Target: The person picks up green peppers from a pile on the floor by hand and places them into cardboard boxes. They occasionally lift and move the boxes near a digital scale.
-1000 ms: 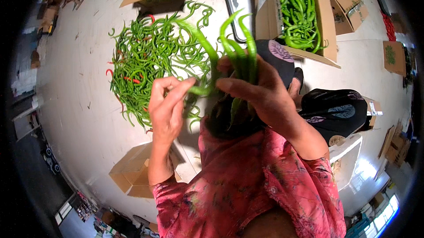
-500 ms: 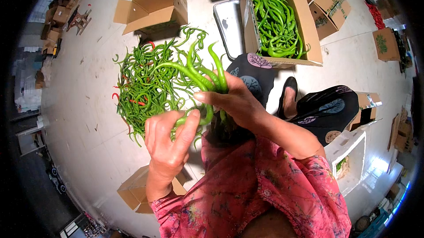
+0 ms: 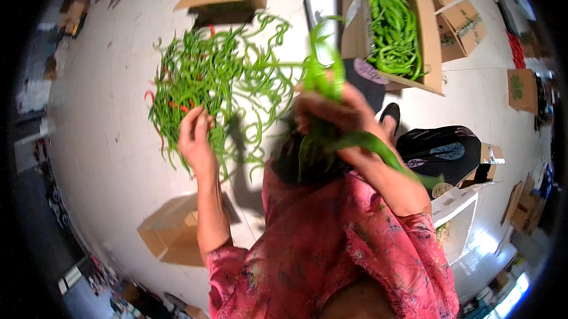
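Head: most peppers (image 3: 324, 75) in right hand (image 3: 337, 112) point forward.

1. The pepper carton (image 3: 431, 53) is matt cardboard.
2. Peppers (image 3: 393, 32) inside look smooth and glossy.
3. The flat tray (image 3: 322, 7) looks like shiny metal.
4. The floor (image 3: 106, 118) is smooth, faintly glossy.
5. The shirt (image 3: 307, 242) is creased cloth.
6. The trousers (image 3: 438, 138) are matt cloth.
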{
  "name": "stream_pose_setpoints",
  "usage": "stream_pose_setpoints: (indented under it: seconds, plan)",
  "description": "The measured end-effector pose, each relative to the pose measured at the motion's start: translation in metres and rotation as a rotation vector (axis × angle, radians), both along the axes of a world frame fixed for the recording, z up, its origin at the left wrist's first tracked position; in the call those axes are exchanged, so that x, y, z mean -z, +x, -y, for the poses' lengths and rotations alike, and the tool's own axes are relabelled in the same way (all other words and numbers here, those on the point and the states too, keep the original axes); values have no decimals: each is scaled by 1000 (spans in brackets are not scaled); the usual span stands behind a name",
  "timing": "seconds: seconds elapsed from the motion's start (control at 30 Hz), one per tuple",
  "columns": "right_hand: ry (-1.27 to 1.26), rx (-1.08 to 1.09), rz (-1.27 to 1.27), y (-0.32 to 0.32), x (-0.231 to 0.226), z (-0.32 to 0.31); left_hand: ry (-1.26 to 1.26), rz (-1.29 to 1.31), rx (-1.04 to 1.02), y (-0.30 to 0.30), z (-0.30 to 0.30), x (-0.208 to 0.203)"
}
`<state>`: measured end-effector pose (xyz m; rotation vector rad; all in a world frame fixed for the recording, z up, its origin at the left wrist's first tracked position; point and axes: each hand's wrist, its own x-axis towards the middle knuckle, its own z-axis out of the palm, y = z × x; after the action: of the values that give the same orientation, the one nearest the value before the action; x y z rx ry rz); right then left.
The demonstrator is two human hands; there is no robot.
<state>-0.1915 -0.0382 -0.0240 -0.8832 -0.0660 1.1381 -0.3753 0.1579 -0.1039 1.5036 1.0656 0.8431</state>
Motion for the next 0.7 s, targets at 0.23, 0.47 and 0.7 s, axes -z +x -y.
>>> stream_pose_setpoints:
  seconds: [0.23,0.47,0.7]
  plan:
    - [394,-6,-190,10,27,41,-519,-239,-14,-125,-5,264]
    - [426,-61,-175,14,52,40,12,-669,208,-115,15,330]
    - [345,83,-320,9,31,29,390,-799,159,-57,-33,354]
